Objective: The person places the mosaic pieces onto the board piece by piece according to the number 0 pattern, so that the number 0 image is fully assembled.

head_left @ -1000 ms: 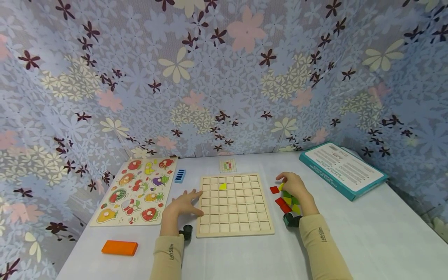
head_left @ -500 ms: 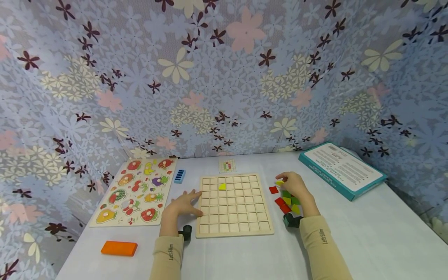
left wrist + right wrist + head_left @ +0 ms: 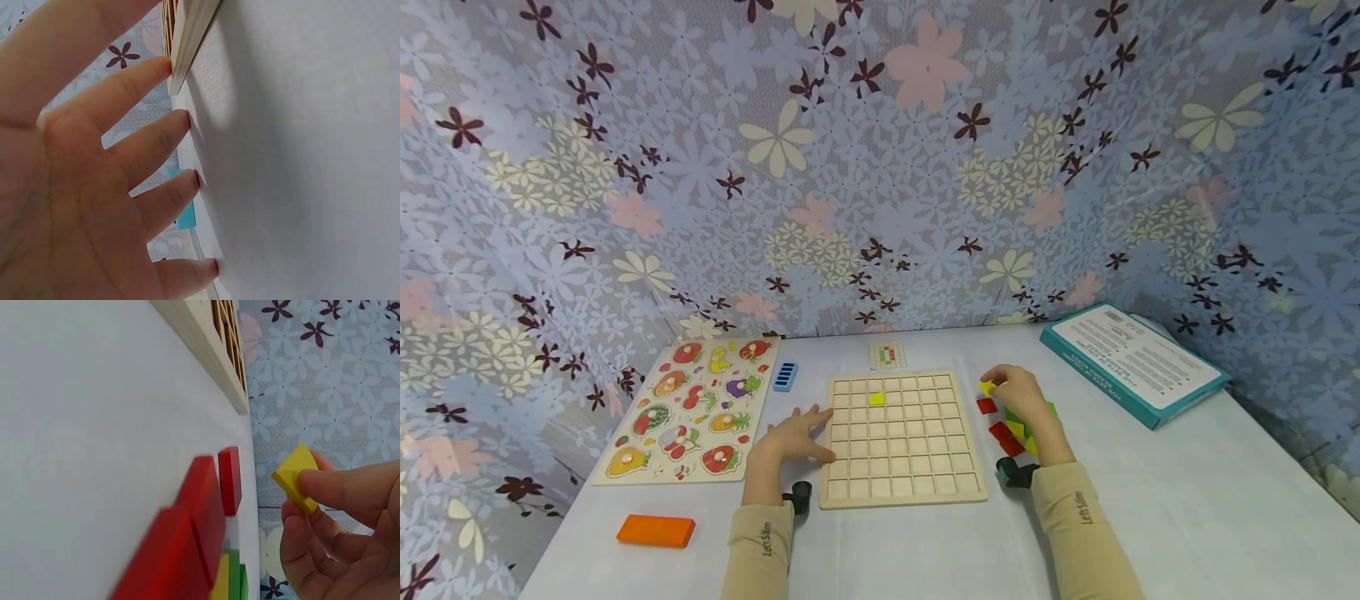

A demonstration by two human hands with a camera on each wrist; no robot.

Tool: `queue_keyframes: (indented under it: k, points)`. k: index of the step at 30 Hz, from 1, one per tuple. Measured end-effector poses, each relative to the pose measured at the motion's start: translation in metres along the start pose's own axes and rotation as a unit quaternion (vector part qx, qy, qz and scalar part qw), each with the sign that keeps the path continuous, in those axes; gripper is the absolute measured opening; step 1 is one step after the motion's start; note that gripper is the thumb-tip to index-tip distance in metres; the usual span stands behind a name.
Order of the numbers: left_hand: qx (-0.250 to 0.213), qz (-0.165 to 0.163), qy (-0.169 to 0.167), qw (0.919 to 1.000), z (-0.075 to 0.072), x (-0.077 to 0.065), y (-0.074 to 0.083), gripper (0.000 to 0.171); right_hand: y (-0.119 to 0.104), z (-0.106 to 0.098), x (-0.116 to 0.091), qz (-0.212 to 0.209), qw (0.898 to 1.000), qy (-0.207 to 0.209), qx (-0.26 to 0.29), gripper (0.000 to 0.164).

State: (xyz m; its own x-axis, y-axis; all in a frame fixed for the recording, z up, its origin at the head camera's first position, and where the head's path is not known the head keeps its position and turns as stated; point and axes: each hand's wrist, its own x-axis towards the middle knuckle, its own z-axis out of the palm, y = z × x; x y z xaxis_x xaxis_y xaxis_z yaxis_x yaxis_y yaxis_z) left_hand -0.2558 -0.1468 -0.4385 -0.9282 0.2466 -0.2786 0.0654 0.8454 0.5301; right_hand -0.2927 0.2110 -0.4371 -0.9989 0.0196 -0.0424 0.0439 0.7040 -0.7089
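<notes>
My right hand pinches a yellow square tile between thumb and fingers, raised off the table in the right wrist view. Below it lies a loose pile of red tiles, green and yellow ones, partly covered by the hand. A single red tile lies apart from the pile. My left hand has its fingers spread, with fingertips at the left edge of the wooden grid board. One yellow tile sits in a cell of the board's second row.
A small pattern card lies behind the board. To the left are a fruit puzzle board, a blue piece with dark slots and an orange block. A teal box lies at the back right.
My right hand has lifted the yellow tile from the pile and moved slightly left and away from me. A red tile in the pile shifted. The left hand has stayed put.
</notes>
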Motion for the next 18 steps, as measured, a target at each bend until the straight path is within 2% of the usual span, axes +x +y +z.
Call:
queue_keyframes:
  k: [7, 18]
  points:
    - [-0.002, -0.002, -0.001, 1.0, 0.0, 0.0, 0.001, 0.078, -0.005, 0.008, 0.001, -0.032, 0.999, 0.012, 0.007, 0.02]
    - [0.0, -0.006, -0.001, 1.0, 0.0, 0.0, 0.001, 0.078, -0.021, 0.018, 0.0, -0.033, 0.999, 0.004, 0.038, 0.028]
